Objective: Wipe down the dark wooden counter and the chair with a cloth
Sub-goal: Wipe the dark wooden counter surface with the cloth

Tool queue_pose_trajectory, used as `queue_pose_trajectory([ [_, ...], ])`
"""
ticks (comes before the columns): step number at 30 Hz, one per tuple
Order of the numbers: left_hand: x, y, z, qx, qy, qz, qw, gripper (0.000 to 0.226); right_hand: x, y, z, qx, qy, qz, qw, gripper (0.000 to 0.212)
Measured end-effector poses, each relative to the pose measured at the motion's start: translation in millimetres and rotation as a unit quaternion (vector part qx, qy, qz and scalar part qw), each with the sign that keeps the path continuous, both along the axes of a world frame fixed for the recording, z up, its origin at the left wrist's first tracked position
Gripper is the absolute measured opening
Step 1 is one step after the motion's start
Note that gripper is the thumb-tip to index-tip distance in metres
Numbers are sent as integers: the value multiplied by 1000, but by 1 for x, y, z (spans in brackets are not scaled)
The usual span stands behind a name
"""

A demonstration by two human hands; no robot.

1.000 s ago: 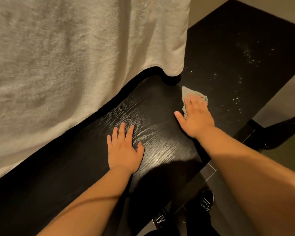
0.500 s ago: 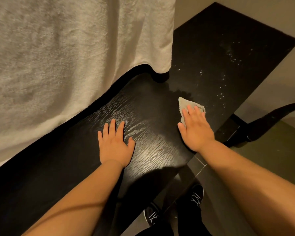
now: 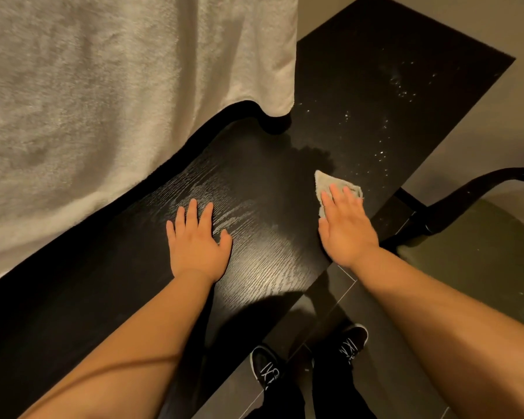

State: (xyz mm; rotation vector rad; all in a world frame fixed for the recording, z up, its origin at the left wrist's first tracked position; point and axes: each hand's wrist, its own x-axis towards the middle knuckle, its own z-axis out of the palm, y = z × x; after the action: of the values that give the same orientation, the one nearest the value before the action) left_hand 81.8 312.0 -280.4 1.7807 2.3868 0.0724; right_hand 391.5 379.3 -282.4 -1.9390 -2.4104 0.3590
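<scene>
- Fingers [image 3: 335, 198] of the right hand [image 3: 347, 231] are stretched straight and held close together. They are pressed flat on a small grey cloth [image 3: 322, 181], and nothing is gripped or pinched.
- The cloth is spread on the dark wooden counter [image 3: 270, 182], near its front edge on the right side. A pointed corner and a strip along the far side are left uncovered past the fingertips, while the rest is hidden under the hand.
- The left hand [image 3: 195, 243] is laid palm down on the bare wood, well apart from the cloth. Its fingers are straight and slightly spread, the thumb is held out to the side, and nothing is held.
- A pale sheen [image 3: 239, 207] is seen on the wood grain between and ahead of the two hands.
- White specks [image 3: 384, 128] are scattered over the counter beyond the cloth, toward its far right corner.
- A thick white towel [image 3: 103, 101] is seen across the upper left, with its lower corner brought down close to the counter.
- The chair [image 3: 466, 189] is placed at the right, just beside the counter, with a dark curved arm above an olive seat.
- Two black shoes [image 3: 266, 368] with white laces are seen on the dark tiled floor [image 3: 330, 300] below the counter's front edge.
</scene>
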Motion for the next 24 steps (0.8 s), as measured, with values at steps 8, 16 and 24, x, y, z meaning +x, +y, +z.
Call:
queue_pose_trajectory([
  [8, 2, 0, 0, 4, -1, 4, 1000, 70, -46, -74, -1, -9, 31, 244, 969, 64],
  [16, 32, 1, 1, -10, -26, 18, 999, 59, 28, 7, 11, -39, -37, 26, 998, 72],
  [24, 129, 29, 5, -17, -62, -20, 998, 64, 24, -10, 1, 4, -29, 256, 966, 65],
])
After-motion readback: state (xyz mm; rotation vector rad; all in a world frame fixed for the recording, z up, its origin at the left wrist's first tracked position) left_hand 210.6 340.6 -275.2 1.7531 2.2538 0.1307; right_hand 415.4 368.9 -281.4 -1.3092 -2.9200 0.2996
